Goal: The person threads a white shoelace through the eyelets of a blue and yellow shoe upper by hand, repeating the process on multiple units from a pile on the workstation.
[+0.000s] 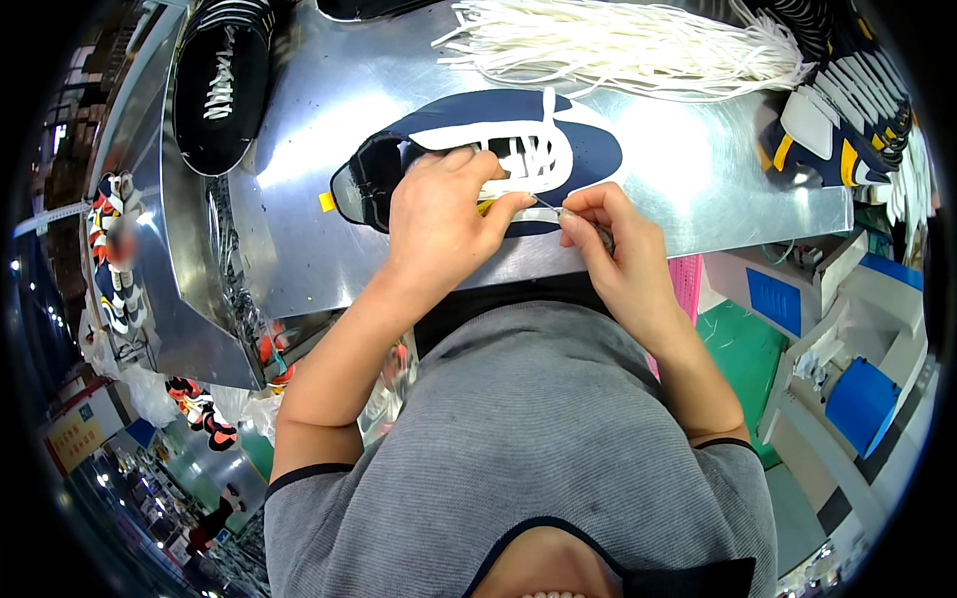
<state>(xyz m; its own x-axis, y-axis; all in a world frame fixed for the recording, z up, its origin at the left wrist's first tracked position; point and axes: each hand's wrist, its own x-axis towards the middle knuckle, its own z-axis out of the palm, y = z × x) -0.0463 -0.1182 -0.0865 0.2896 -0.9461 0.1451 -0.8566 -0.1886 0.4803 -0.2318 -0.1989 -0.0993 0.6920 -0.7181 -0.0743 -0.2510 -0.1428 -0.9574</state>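
A navy and white shoe upper (464, 122) lies flat on the metal table with its toe to the right. White lace (538, 157) crosses its opening, and one end loops over the far edge. My left hand (446, 207) grips the near eyelet edge, fingers curled into the opening and thumb outside. From the right, my right hand (620, 239) pinches a thin metal pick (546, 204), whose tip reaches the eyelet edge beside my left thumb. Its handle is mostly hidden in my fingers.
A bundle of white laces (628, 50) lies along the far side of the metal table (309, 229). Stacked navy, white and yellow uppers (832, 130) stand at the right. A black laced upper (221, 100) sits far left. Bins with blue panels (862, 404) are below right.
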